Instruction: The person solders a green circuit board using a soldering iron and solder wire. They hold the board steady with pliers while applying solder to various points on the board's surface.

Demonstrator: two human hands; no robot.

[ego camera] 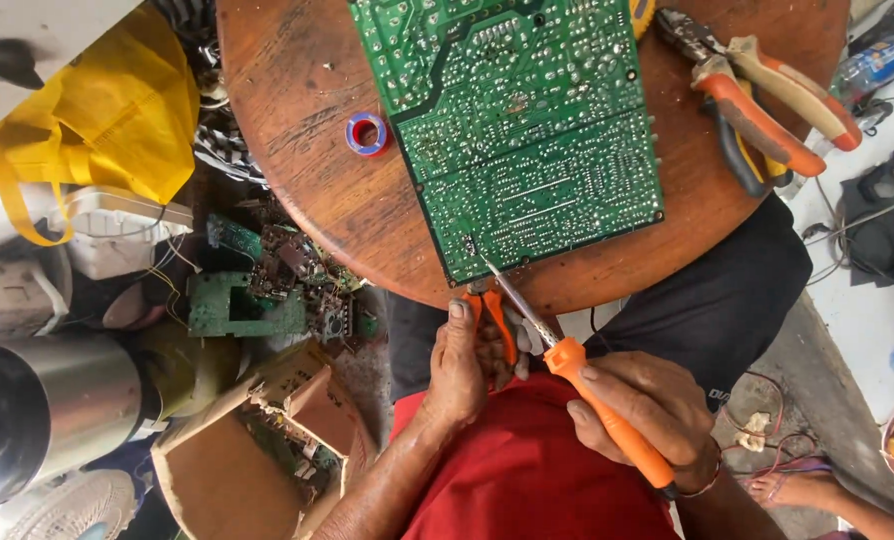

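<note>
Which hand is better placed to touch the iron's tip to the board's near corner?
Right. The right hand holds the orange soldering iron, tip near the green circuit board corner; the left hand holds small orange-handled pliers.

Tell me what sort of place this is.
Likely an informal electronics repair spot: a green circuit board on a round wooden table, a soldering iron in the right hand, scrap boards heaped below.

Your soldering iron [607, 415] has a smooth orange plastic grip and bare metal tip; the circuit board [512, 125] looks glossy green, the round worktop [307, 130] worn, scratched wood.
</note>
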